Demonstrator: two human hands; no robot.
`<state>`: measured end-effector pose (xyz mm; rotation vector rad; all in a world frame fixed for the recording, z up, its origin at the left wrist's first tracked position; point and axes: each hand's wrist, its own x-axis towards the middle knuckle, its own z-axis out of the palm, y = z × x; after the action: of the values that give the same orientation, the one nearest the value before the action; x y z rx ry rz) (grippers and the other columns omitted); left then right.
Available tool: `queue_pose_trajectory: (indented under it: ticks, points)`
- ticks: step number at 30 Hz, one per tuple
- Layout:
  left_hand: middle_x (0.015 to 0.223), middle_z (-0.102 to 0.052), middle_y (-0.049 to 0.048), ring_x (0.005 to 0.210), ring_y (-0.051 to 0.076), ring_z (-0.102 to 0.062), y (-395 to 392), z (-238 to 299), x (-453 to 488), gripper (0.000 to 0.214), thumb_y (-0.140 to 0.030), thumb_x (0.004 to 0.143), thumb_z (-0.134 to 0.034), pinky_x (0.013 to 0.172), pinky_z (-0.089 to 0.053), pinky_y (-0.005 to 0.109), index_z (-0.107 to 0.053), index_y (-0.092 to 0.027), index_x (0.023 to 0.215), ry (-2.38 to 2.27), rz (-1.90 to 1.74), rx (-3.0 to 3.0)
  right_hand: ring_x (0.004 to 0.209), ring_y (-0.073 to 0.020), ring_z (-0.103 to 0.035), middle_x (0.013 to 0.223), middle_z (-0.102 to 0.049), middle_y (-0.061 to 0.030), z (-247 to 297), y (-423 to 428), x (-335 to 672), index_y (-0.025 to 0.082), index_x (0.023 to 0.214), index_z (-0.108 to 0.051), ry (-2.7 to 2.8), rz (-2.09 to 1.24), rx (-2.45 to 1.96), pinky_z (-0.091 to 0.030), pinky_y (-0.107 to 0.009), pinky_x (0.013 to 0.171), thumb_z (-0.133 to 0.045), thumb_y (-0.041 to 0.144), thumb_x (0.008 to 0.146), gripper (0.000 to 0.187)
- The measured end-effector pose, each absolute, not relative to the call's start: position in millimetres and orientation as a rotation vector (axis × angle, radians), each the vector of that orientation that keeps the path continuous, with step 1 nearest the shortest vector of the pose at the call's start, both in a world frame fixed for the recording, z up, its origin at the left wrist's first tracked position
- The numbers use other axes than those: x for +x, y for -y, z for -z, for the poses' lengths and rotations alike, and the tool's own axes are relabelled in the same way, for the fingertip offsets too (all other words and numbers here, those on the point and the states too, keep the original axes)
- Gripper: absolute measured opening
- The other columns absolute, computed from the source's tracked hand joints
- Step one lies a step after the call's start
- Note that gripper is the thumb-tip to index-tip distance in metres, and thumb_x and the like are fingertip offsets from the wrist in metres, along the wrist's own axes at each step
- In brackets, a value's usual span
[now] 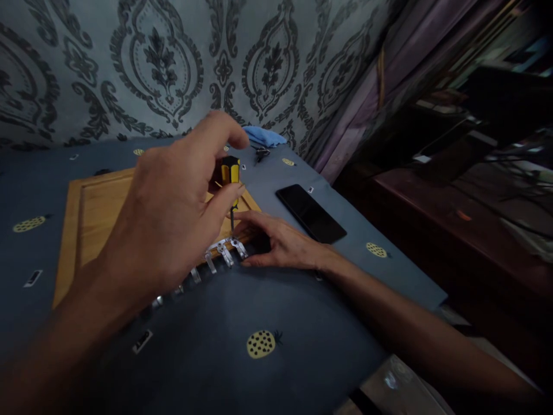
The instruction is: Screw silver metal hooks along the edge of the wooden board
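My left hand [173, 190] is around a screwdriver [233, 173] with a yellow and black handle, thumb on its near side and index finger arched above it. Its shaft points down, with the tip at the right end of a row of silvery metal hooks [224, 253]. These hooks run along the near edge of a framed wooden board [101, 216], partly hidden behind my left hand and forearm. My right hand [285, 242] grips the right end of the hook row at the board's corner, thumb beside the last hook and index finger near the screwdriver tip.
A black phone [311, 213] lies right of the board. Behind it are a blue cloth [263, 136] and a small dark object [261, 153] beside a patterned wall [224, 63]. The blue-grey tablecloth [207, 351] has pineapple prints. Dark furniture [453, 213] stands at the right.
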<state>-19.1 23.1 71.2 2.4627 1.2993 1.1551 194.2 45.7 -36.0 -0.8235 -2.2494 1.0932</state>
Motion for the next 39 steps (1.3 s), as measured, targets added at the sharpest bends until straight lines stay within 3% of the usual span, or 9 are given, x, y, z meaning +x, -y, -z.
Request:
queue_pose_trajectory:
  ticks: [10,18,24,28,39]
  points:
    - [0.093,-0.073,0.0009,0.101,0.028,-0.072,-24.3,-66.1,-15.0,0.033,-0.018,0.086,-0.069,0.08,-0.057,0.036,-0.06,-0.028,0.116,-1.314,-1.05,2.428,0.111,-0.0228,-0.068,0.118,-0.067,-0.009,34.2,-46.3,192.5,0.021,0.143,-0.048,2.247,-1.123,-0.818,-0.056,-0.042,0.101,-0.081,0.029,0.081,0.071]
    - [0.099,-0.072,0.002,0.106,0.028,-0.071,-26.0,-61.3,-14.8,0.033,-0.016,0.087,-0.064,0.085,-0.058,0.039,-0.058,-0.027,0.117,-1.269,-1.028,2.458,0.112,-0.0233,-0.068,0.119,-0.067,-0.0094,32.6,-45.5,192.9,0.02,0.143,-0.048,2.246,-1.145,-0.855,-0.056,-0.041,0.1,-0.082,0.03,0.081,0.071]
    - [0.093,-0.069,0.002,0.087,0.023,-0.071,-28.4,-61.5,-14.7,0.018,-0.018,0.091,-0.056,0.08,-0.056,0.038,-0.061,-0.026,0.107,-1.214,-0.943,2.528,0.111,-0.0229,-0.068,0.12,-0.068,-0.0092,29.9,-45.6,191.7,0.02,0.139,-0.051,2.252,-1.129,-0.849,-0.057,-0.04,0.1,-0.082,0.027,0.08,0.068]
    - [0.096,-0.067,0.0047,0.084,0.023,-0.067,-29.8,-60.5,-13.6,0.012,-0.023,0.093,-0.057,0.074,-0.055,0.037,-0.064,-0.025,0.102,-1.249,-0.93,2.615,0.111,-0.0227,-0.068,0.119,-0.067,-0.0099,27.1,-44.4,191.0,0.017,0.138,-0.052,2.262,-1.094,-0.864,-0.056,-0.04,0.1,-0.083,0.025,0.079,0.067]
    - [0.097,-0.072,0.0018,0.09,0.024,-0.07,-28.0,-64.2,-13.7,0.026,-0.015,0.087,-0.061,0.078,-0.053,0.037,-0.063,-0.027,0.11,-1.224,-0.973,2.536,0.106,-0.0216,-0.069,0.114,-0.068,-0.0093,29.8,-46.1,191.3,0.017,0.138,-0.05,2.244,-1.156,-0.85,-0.058,-0.041,0.097,-0.083,0.029,0.08,0.068]
